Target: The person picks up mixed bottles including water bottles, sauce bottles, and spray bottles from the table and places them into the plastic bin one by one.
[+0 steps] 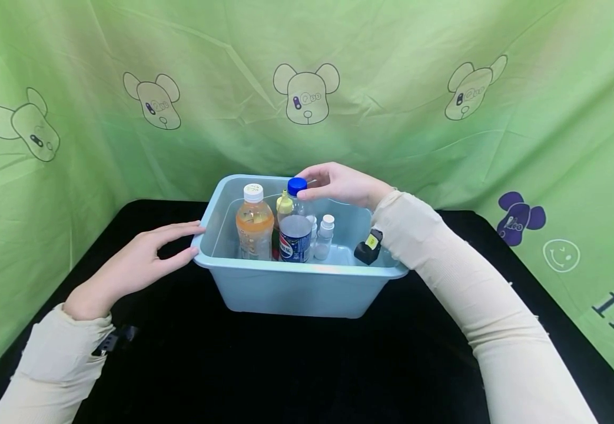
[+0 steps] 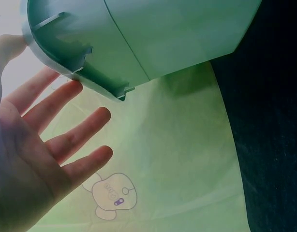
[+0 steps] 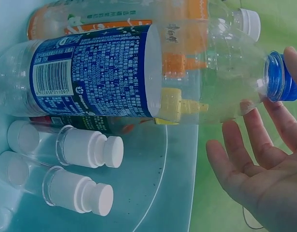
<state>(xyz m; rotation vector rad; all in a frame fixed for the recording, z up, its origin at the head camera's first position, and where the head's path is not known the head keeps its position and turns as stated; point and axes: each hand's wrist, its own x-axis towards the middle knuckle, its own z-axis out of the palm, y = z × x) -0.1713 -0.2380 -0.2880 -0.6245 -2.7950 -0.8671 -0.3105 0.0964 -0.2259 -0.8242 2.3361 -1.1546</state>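
My right hand [image 1: 345, 186] pinches the blue cap [image 1: 296, 185] of a clear Pepsi bottle [image 1: 295, 235] between thumb and fingers. The bottle stands upright in a light blue plastic basin [image 1: 301, 288]; its blue label shows in the right wrist view. Beside it is an orange-labelled bottle [image 1: 254, 229] with a white cap. Behind it, partly hidden, stands a bottle with a yellow nozzle top [image 1: 284, 204]. Two small clear bottles with white tops [image 3: 81, 147] stand to its right. My left hand [image 1: 145, 259] touches the basin's left rim, fingers extended.
The basin stands on a black-covered table [image 1: 285, 365]. A green cloth [image 1: 232, 135] printed with bear heads hangs behind and at both sides. Each wrist wears a dark device, the right one [image 1: 368, 247] with a yellow mark, inside the basin's right end.
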